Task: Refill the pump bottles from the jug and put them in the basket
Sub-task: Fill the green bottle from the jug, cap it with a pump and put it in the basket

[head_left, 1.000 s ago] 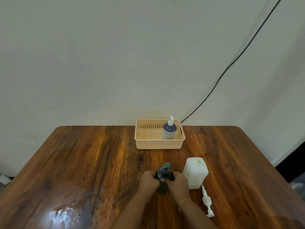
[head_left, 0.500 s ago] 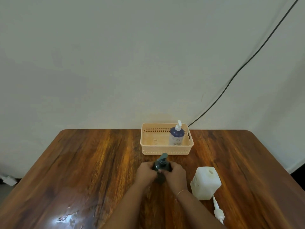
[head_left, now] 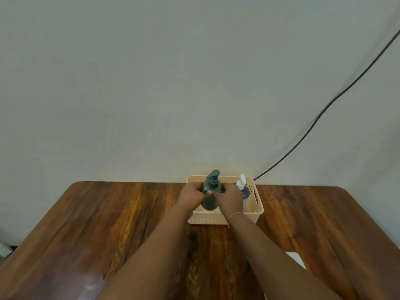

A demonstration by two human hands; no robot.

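Currently held: dark green pump bottle (head_left: pixel 210 200) is standing upright between both hands, over the left half of the basket (head_left: pixel 258 204). Its base is dipping below the near rim, and I cannot tell whether it is touching the basket floor.
Left side: left hand (head_left: pixel 191 194) is gripping the bottle's left shoulder, fingers curling round the body just under the pump collar.
Right side: right hand (head_left: pixel 230 199) is gripping the bottle's right side, fingers curling round it and nearly meeting the other hand's across the front.
Top: pump head (head_left: pixel 213 176), the same dark green, is sitting on the bottle with its spout pointing left.
Container: the peach, perforated basket is sitting at the far edge of the counter (head_left: pixel 108 224), against the wall (head_left: pixel 151 83), right of the middle.
Already inside: blue bottle (head_left: pixel 245 192) with a white pump is standing in the basket's right half, just beside the right hand and partly hidden by it.
Writing: any print on either bottle is showing too blurred or too hidden to read.
Supply: white jug (head_left: pixel 296 258) is showing only a corner near the counter's near right edge, beside the right forearm.
Wrist: thread band (head_left: pixel 234 215) is circling the right wrist.
Background: black cable (head_left: pixel 324 109) is running down the wall to the far edge, just right of the basket.
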